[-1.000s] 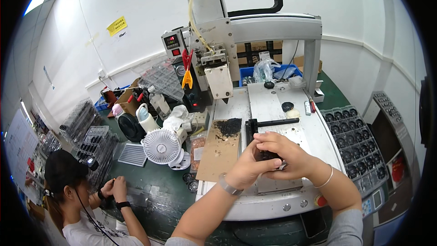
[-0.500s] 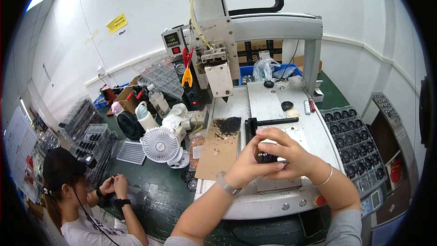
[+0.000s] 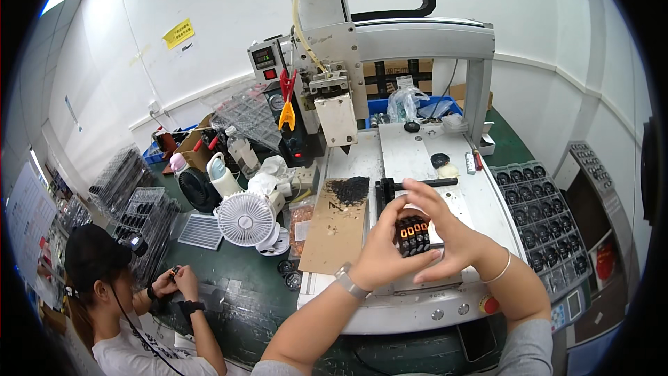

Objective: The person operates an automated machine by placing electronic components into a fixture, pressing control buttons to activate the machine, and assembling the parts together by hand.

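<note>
Your left hand grips the orange-marked black block, while your right hand is spread just beside it

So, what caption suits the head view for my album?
Left hand holding a black block with orange digits, right hand open beside it, over the white bed of a machine.

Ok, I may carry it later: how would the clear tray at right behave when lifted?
The clear tray looks thin-walled, so it would probably flex. Its black round parts appear uncovered, so they might spill if tilted.
</note>
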`<state>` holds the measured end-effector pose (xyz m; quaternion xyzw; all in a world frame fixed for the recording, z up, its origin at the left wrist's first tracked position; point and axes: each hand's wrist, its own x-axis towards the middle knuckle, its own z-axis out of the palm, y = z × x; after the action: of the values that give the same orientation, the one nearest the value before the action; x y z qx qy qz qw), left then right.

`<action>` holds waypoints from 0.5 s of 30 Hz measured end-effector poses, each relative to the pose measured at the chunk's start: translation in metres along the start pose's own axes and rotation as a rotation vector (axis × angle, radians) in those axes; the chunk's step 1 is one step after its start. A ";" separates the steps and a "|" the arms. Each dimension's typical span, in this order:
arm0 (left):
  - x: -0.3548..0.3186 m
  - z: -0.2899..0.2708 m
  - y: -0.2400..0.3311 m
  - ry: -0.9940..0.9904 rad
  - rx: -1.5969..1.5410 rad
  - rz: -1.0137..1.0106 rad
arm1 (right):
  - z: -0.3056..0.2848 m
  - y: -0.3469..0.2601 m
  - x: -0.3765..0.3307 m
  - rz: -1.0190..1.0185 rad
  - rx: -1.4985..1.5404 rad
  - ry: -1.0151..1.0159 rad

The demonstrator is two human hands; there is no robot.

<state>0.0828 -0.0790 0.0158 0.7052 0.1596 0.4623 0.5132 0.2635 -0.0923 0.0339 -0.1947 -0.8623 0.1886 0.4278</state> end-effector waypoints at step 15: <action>-0.007 0.008 -0.010 0.081 0.996 0.501 | -0.039 0.004 -0.004 0.702 0.065 0.279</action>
<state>0.0879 -0.0845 0.0031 0.8605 0.2060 0.4657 -0.0142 0.2983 -0.0852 0.0511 -0.4885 -0.6700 0.3226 0.4566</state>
